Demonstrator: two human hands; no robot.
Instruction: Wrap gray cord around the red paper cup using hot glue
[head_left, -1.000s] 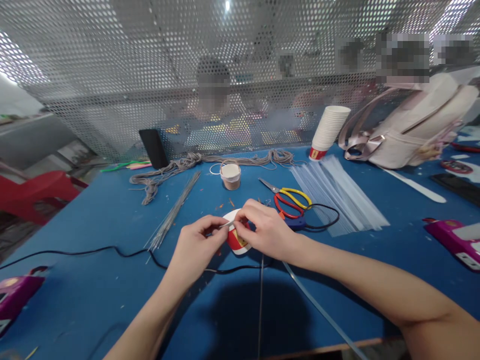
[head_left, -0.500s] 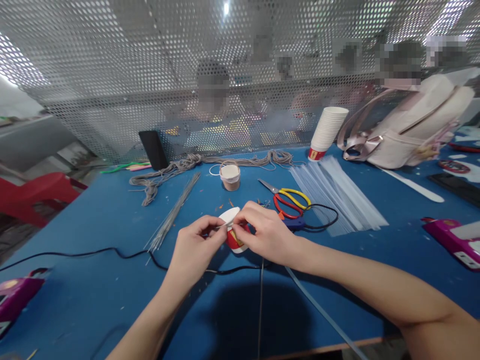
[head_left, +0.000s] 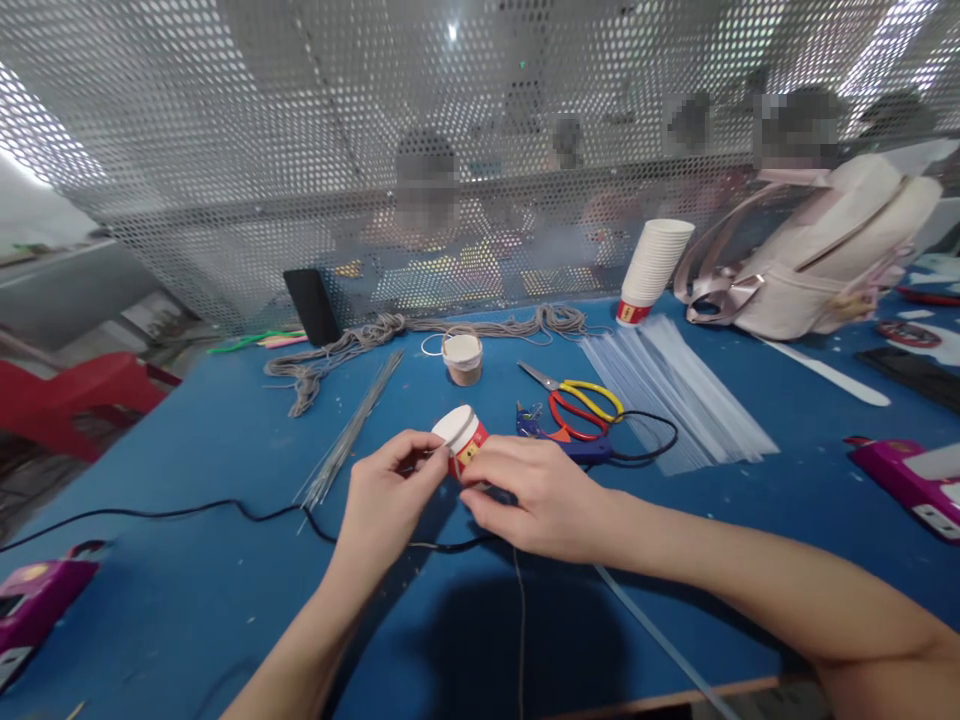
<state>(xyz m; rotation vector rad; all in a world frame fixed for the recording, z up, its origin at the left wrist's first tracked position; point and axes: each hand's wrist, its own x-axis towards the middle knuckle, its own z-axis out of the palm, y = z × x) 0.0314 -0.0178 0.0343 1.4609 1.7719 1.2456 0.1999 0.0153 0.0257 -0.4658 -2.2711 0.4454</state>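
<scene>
A red and white paper cup is tilted between my two hands, its white end toward the upper left. The fingers of my left hand are pinched at the cup's left side, near its pale rim. My right hand is curled round the cup's lower right side, with the thumb below. A thin grey cord hangs down from beneath my right hand to the table's front edge. Behind the cup stands a small wrapped cup with a white loop at its left.
Scissors and a blue glue gun lie right of the cup. Beyond are clear strips, stacked cups and a bag. Wires, grey cord and a black phone are leftward. A black cable crosses the table.
My right hand has moved from the cup's top edge down to its lower right side. More of the cup's white end and red side shows. My left hand has barely moved.
</scene>
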